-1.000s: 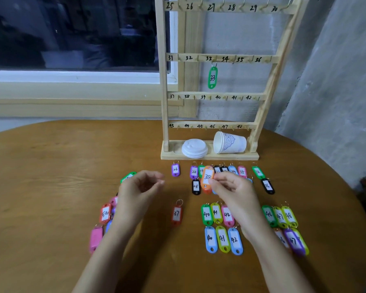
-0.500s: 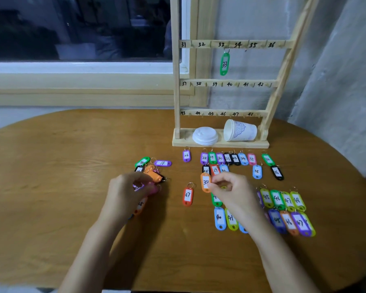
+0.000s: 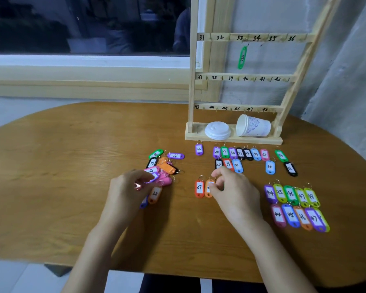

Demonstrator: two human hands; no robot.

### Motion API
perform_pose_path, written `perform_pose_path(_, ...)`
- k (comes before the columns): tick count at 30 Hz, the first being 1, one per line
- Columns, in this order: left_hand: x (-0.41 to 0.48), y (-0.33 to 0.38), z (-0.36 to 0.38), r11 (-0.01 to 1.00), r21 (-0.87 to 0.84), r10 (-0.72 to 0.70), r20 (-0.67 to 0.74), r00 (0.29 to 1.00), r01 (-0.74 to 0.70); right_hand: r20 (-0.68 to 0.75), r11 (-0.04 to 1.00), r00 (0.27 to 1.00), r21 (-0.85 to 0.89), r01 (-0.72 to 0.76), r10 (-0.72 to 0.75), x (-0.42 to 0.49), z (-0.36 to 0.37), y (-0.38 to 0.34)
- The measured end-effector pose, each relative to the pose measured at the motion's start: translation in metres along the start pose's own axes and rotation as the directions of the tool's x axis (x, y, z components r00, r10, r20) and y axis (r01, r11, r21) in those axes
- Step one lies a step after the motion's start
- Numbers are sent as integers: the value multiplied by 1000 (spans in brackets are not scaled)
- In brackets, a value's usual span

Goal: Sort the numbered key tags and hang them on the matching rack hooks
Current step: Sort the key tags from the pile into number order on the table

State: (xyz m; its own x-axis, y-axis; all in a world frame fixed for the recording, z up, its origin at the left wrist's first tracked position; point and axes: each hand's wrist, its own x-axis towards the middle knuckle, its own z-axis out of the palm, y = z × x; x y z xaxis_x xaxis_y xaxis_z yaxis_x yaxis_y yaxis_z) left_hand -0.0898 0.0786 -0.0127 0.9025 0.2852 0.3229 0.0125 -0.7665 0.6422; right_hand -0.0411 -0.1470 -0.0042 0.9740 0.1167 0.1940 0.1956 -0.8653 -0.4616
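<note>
Pinching an orange tag [image 3: 208, 190] between curled thumb and fingertips: right hand [image 3: 232, 191], tag at its 9 o'clock, just beside tag 37 [image 3: 199, 188]. Left hand [image 3: 129, 187], fingers curled, pinches at the tag heap [image 3: 167, 168] at its 1 o'clock. Rack [image 3: 232, 139] at the table's [image 3: 72, 144] 12 o'clock.

The rack [image 3: 232, 140] is set at the upper right of the frame, on the far side of the table [image 3: 51, 187], with the window [image 3: 89, 24] at upper left. On the rack's base a lid [image 3: 217, 130] is laid left of a cup [image 3: 255, 126] tipped on its side. Tag 33 [image 3: 242, 58] is hung under the topmost visible rail. Just below the base a row of tags [image 3: 232, 153] is spread, a shorter row [image 3: 228, 164] beneath it. A loose heap [image 3: 163, 168] at centre left is touched by the left hand [image 3: 127, 191]. At centre, tag 37 [image 3: 199, 188] is laid left of a second tag [image 3: 208, 189], pinched by the right hand [image 3: 235, 191]. A double row [image 3: 290, 215] is lined up at lower right.
</note>
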Motion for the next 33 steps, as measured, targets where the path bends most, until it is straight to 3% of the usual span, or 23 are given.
perform_pose_path(3, -2, -6, -8, 1000, 15, 2, -16, 1000, -1, -52, 992, 994, 72, 104, -101, -1, 7, -8)
perform_pose_path(6, -6, -11, -13, 1000, 10, -8, -24, 1000, 8, 3, 964, 970, 114, 239, -241, -8, 21, -25)
perform_pose_path(10, -14, -13, -17, 999, 4, -35, -46, 998, 35, 74, 890, 890, 129, 438, -449, -21, 40, -47)
perform_pose_path(13, -21, -16, -16, 999, -11, -32, -40, 999, 31, 123, 852, 844, 80, 517, -523, -27, 48, -53)
perform_pose_path(19, -32, -26, -15, 1000, 10, -17, -37, 999, 18, 170, 861, 845, 77, 502, -508, -34, 44, -39)
perform_pose_path(24, -36, -25, -10, 999, -37, -24, -93, 995, 21, 60, 918, 918, 94, 386, -392, -38, 45, -35)
perform_pose_path(28, -38, -21, -4, 994, 83, -61, -72, 996, 67, 25, 945, 945, 4, 326, -326, -42, 52, -43)
perform_pose_path(33, -36, -21, 1, 989, 118, -80, -74, 994, 88, 43, 939, 939, 43, 341, -342, -43, 51, -41)
